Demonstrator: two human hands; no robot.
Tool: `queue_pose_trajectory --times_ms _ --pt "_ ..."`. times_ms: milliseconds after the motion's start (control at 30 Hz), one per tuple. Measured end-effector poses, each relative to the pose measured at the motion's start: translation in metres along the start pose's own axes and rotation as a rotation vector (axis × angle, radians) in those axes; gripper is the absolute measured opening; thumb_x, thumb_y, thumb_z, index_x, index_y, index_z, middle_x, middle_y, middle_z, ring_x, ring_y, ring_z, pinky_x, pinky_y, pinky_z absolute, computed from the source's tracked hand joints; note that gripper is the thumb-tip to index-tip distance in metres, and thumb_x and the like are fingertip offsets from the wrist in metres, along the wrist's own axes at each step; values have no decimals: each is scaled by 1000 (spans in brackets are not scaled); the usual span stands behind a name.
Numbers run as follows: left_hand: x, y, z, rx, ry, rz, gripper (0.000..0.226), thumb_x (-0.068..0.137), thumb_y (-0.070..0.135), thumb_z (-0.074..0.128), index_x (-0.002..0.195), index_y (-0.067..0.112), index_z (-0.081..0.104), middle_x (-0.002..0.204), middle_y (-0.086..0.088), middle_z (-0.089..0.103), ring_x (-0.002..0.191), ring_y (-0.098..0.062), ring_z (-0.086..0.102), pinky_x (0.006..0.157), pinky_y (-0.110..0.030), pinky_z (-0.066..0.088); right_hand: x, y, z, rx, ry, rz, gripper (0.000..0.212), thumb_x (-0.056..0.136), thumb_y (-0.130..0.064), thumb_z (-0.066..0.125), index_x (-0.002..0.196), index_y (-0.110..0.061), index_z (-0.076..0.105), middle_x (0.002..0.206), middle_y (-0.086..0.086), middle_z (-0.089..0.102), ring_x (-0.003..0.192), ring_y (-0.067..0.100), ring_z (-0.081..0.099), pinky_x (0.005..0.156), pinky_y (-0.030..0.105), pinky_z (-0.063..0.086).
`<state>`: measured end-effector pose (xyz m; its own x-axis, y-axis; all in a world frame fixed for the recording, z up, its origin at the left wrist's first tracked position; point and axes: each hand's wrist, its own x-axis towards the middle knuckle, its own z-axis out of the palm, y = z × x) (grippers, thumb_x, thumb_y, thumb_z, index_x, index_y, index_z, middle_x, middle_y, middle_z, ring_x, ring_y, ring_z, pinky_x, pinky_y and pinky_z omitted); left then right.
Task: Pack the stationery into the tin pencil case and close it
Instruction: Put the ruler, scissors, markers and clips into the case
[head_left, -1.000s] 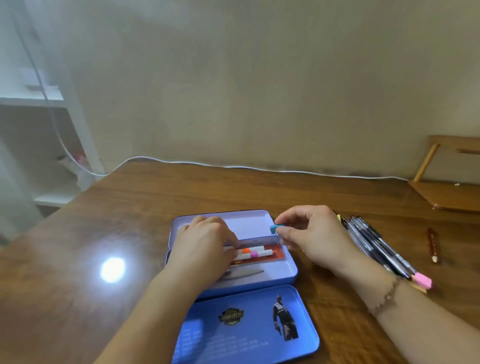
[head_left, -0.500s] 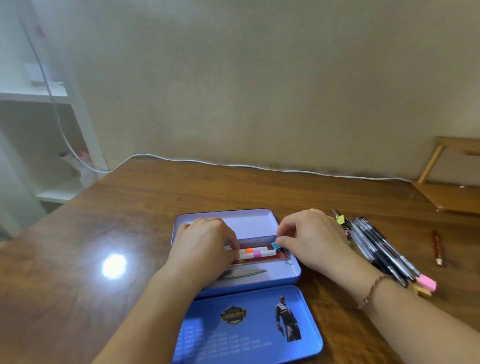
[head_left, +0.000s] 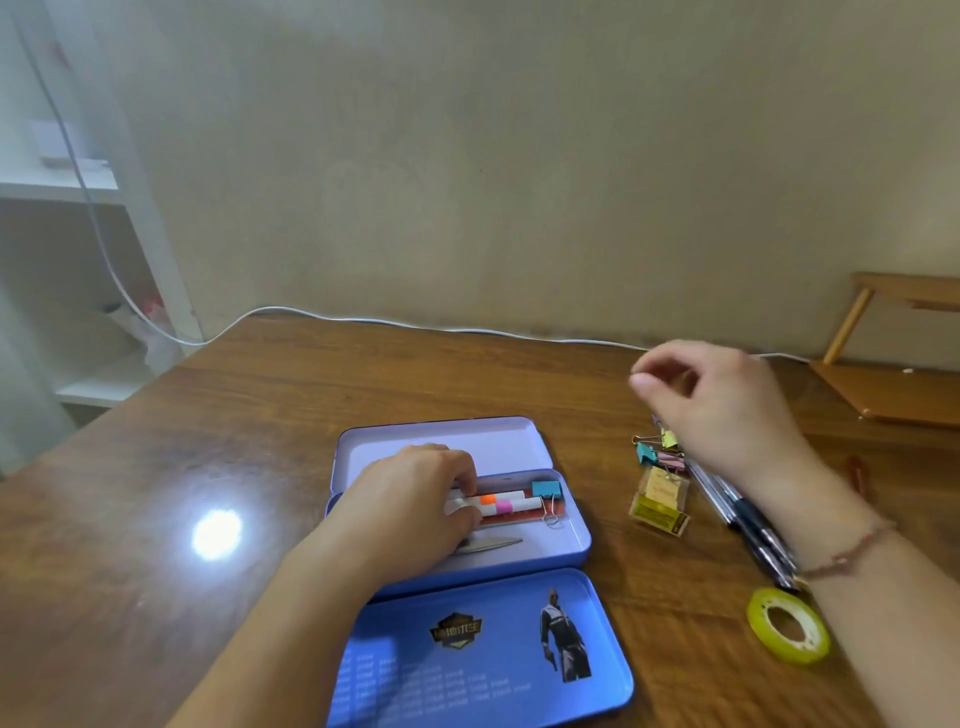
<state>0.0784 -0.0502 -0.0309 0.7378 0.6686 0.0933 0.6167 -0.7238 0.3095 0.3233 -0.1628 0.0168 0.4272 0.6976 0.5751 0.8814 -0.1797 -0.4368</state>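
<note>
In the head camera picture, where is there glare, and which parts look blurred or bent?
Head view: a bright round glare spot sits on the wooden table, left of the tin pencil case; the right hand is motion-blurred above the binder clips; the wide-angle lens bends the shelf at the left edge.

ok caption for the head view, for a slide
Left hand holds markers in the open tin pencil case while the empty right hand hovers above binder clips.
</note>
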Motion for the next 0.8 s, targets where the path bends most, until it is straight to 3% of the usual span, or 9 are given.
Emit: queue_pose_trajectory --times_ms 67,200,300,400,533,800 --pt "-2 2 -1 -53 -47 42 21 88 52 60 101 36 58 107 15 59 100 -12 55 85 -32 48 4 24 -11 -88 -66 80 11 87 -26 68 89 -37 69 86 -15 68 74 11 58 70 31 48" --pt "-6 5 -5 -69 -145 102 46 77 72 59 111 42 54 115 23 52 105 -4 50 89 -28 46 -4 57 1 -396 -360 217 30 93 -31 59 121 -42 59 123 2 61 95 17 57 77 35 51" --pt "-8 4 -7 -50 -211 123 57 70 76 63 116 48 48 123 28 46 112 -2 44 95 -28 43 -6 65 8 -428 -474 249 37 94 -31 57 127 -46 54 135 4 55 117 27 56 90 43 52" --pt "-7 4 -7 -42 -222 151 58 71 73 65 120 49 46 128 28 43 117 -3 44 99 -31 42 -7 72 14 -429 -449 214 33 92 -30 60 121 -46 59 131 1 58 118 27 54 92 45 49" --pt "-7 4 -3 -27 -252 170 62 75 71 62 130 51 43 146 26 29 129 -6 36 108 -34 35 -6 75 18 -430 -422 90 24 88 -32 67 109 -42 64 112 -14 64 113 15 49 91 42 45" --pt "-7 2 -2 -21 -255 173 56 76 70 63 128 54 48 152 25 23 132 -8 32 108 -32 28 -7 81 19 -454 -357 -9 8 85 -33 70 88 -41 69 101 -18 65 100 11 51 89 40 40"
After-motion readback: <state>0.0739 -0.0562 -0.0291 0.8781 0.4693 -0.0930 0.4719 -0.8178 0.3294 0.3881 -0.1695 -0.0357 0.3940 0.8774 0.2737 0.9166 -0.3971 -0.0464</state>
